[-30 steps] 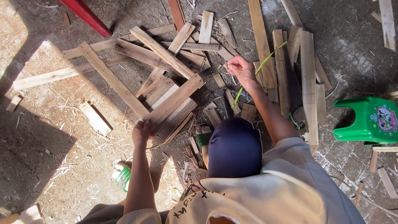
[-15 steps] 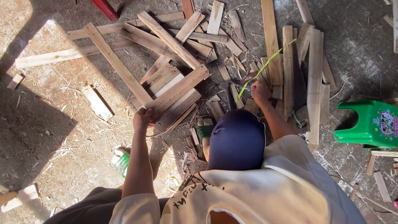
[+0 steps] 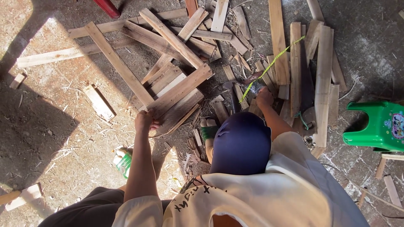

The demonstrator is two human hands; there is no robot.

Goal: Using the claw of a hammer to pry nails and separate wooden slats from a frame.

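Note:
My left hand [image 3: 145,122] is closed on the near end of a wooden plank [image 3: 181,90]. The plank lies slanted across a rough frame of nailed slats [image 3: 122,67] on the ground. My right hand [image 3: 264,97] rests with curled fingers on a heap of short wood scraps [image 3: 235,73]. It sits just beside the near end of a yellow measuring tape [image 3: 273,63], which stretches away over upright-lying boards [image 3: 324,63]. I cannot see what is under its fingers. A dark blue cap [image 3: 242,143] hides the ground between my arms.
A green plastic stool [image 3: 378,126] stands at the right. A green and white bottle [image 3: 123,162] lies near my left elbow. A loose short board [image 3: 99,103] lies on the dusty ground at left, and a red bar [image 3: 107,7] shows at the top edge.
My right hand has drawn back along the yellow tape from the far boards toward my body. My left hand has stayed on the plank's end.

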